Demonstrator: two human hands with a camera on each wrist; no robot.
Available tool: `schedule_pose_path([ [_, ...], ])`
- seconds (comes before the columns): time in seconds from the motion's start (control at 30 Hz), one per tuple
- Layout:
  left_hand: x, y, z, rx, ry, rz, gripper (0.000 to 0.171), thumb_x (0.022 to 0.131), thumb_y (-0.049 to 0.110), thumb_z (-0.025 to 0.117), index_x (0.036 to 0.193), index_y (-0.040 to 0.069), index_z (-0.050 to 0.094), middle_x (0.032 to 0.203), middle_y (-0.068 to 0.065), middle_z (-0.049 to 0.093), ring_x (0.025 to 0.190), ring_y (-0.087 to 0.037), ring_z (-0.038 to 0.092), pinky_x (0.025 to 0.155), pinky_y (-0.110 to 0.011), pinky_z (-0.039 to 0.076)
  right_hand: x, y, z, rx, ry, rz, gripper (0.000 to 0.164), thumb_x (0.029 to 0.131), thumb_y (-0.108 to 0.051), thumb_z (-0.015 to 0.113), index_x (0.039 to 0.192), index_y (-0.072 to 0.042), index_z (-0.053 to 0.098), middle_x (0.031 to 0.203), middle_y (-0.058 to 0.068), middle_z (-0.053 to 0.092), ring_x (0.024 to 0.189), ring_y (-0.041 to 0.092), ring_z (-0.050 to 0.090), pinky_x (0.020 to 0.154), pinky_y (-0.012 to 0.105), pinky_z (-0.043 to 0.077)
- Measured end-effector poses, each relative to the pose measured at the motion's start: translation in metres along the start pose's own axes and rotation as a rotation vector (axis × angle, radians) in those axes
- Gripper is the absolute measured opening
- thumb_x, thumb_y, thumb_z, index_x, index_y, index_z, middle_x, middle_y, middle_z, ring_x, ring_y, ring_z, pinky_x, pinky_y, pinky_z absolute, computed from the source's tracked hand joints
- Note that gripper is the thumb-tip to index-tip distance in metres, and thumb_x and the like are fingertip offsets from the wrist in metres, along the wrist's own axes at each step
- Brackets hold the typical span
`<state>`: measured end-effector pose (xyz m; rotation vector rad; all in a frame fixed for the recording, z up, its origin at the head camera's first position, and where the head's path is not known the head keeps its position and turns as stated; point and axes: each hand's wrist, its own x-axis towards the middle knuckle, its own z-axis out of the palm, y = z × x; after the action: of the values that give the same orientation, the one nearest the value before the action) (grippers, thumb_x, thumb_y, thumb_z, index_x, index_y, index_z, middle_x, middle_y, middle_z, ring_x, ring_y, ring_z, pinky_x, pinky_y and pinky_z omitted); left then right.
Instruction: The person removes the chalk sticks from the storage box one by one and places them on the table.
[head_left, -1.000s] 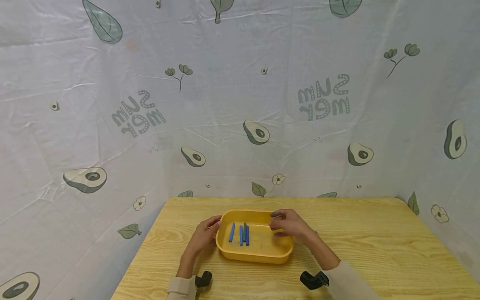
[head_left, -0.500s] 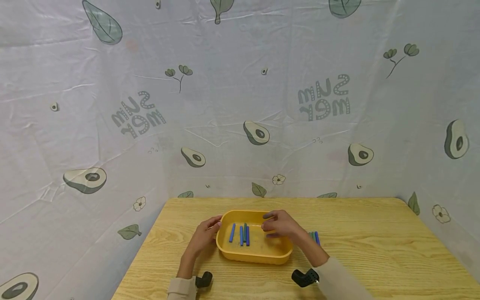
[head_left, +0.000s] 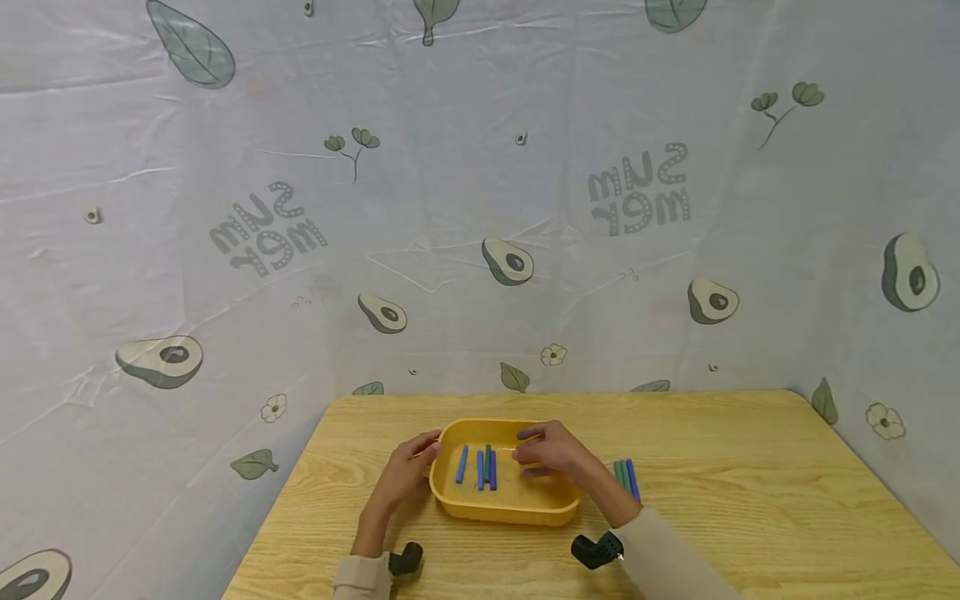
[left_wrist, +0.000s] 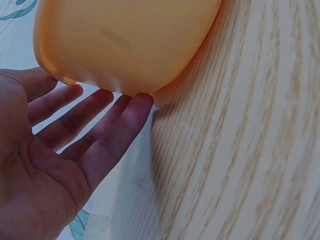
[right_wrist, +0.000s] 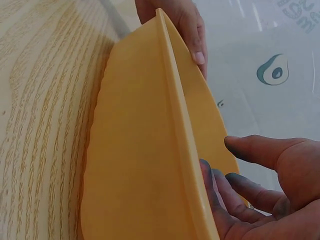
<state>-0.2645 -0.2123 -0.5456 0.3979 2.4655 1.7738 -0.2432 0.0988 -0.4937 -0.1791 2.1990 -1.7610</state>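
A yellow plastic tray (head_left: 510, 514) sits on the table with several blue and green sticks (head_left: 480, 471), like chalk or pastels, lying in its left half. At the tray's left end my left hand (head_left: 402, 475) holds the rim; in the left wrist view its fingertips (left_wrist: 143, 102) press against the outer wall, the thumb at the rim. My right hand (head_left: 551, 450) hovers over the tray's right half, fingers loosely bent and spread. Nothing shows between them in the right wrist view, where the fingertips (right_wrist: 233, 142) look smudged dark.
More green and blue sticks (head_left: 626, 477) lie side by side on the wooden table (head_left: 735, 500), right of the tray and partly behind the right forearm. A white sheet (head_left: 450, 208) printed with avocados and leaves hangs behind the table.
My right hand has moved left, farther over the tray, and its forearm now uncovers more of the sticks on the table. The left hand keeps its place. The head view has shifted slightly.
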Motion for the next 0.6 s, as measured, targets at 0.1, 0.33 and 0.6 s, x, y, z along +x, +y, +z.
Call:
schedule_pose_path([
  [0.1, 0.000, -0.001, 0.000, 0.000, -0.001, -0.003, 0.051, 0.112, 0.031, 0.059, 0.155, 0.004, 0.057, 0.155, -0.025, 0.059, 0.132, -0.042, 0.067, 0.089, -0.044, 0.067, 0.003, 0.003, 0.002, 0.002, -0.005, -0.002, 0.057, 0.100, -0.007, 0.073, 0.147, 0.017, 0.051, 0.129, 0.029, 0.069, 0.118, 0.041, 0.072, 0.094, 0.049, 0.065],
  [0.33, 0.000, -0.003, -0.001, 0.028, -0.012, 0.000, 0.051, 0.114, 0.033, 0.056, 0.156, 0.005, 0.056, 0.155, -0.024, 0.059, 0.130, -0.039, 0.068, 0.090, -0.038, 0.066, 0.009, 0.005, 0.009, 0.024, -0.005, -0.016, 0.056, 0.098, -0.005, 0.074, 0.145, 0.018, 0.053, 0.126, 0.030, 0.070, 0.114, 0.040, 0.074, 0.092, 0.049, 0.066],
  [0.6, 0.002, -0.004, -0.001, 0.049, -0.012, 0.004, 0.051, 0.114, 0.034, 0.055, 0.156, 0.006, 0.056, 0.155, -0.022, 0.060, 0.133, -0.038, 0.067, 0.094, -0.038, 0.065, 0.014, 0.006, 0.019, -0.060, 0.052, 0.018, 0.054, 0.097, -0.007, 0.077, 0.141, 0.016, 0.059, 0.116, 0.024, 0.076, 0.100, 0.037, 0.079, 0.083, 0.045, 0.068],
])
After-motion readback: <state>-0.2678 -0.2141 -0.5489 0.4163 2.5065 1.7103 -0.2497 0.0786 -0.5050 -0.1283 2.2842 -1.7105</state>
